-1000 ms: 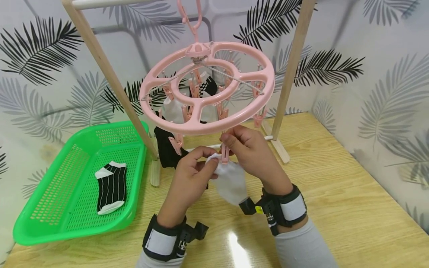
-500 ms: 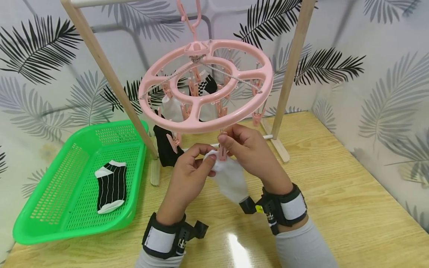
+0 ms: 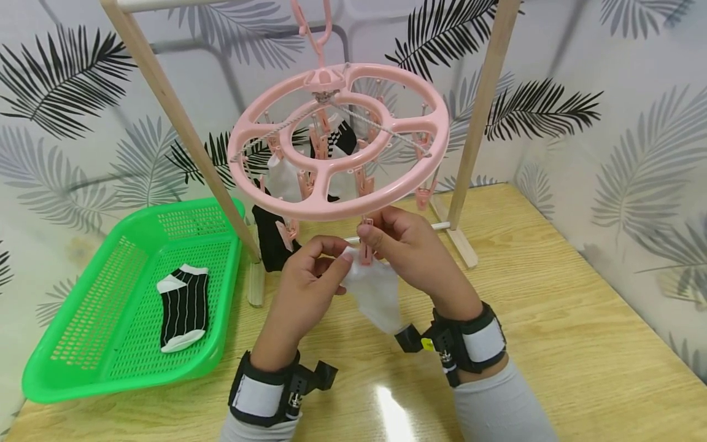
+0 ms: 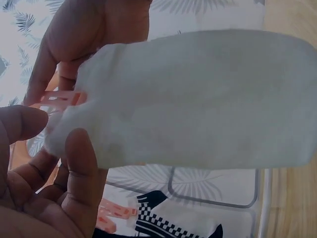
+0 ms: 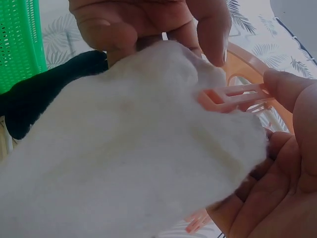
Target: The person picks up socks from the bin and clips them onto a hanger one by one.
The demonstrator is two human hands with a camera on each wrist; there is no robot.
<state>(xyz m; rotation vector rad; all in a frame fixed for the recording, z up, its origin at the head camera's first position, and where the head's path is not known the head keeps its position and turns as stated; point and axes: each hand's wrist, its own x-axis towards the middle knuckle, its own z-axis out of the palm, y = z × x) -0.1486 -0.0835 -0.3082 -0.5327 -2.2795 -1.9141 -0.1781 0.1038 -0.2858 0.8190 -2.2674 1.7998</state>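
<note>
In the head view a white sock [image 3: 375, 294] hangs below the pink clothespin [image 3: 366, 245], whose tip grips its cuff. My right hand [image 3: 411, 252] pinches the clothespin's upper end between thumb and fingers. At the cuff's left edge, my left hand [image 3: 312, 270] holds the fabric with thumb and fingertips. The sock [image 4: 208, 99] stretches broadly across the left wrist view. In the right wrist view the clothespin [image 5: 233, 96] lies over the sock's bunched edge, my right thumb on its end. Above both hands is the pink round hanger [image 3: 337, 212].
A green basket [image 3: 221, 350] at the left contains a black-and-white striped sock [image 3: 185, 313]. More socks hang behind, including a black one [image 3: 270, 242] and a checkered one [image 3: 343, 140]. Wooden posts [image 3: 486, 92] flank the hanger. Several other clothespins [image 3: 423, 195] dangle from it.
My left hand has shifted slightly left, and the cuff's left edge looks less bunched. The clothespin and hanger have moved slightly left. My right hand stays at the clothespin.
</note>
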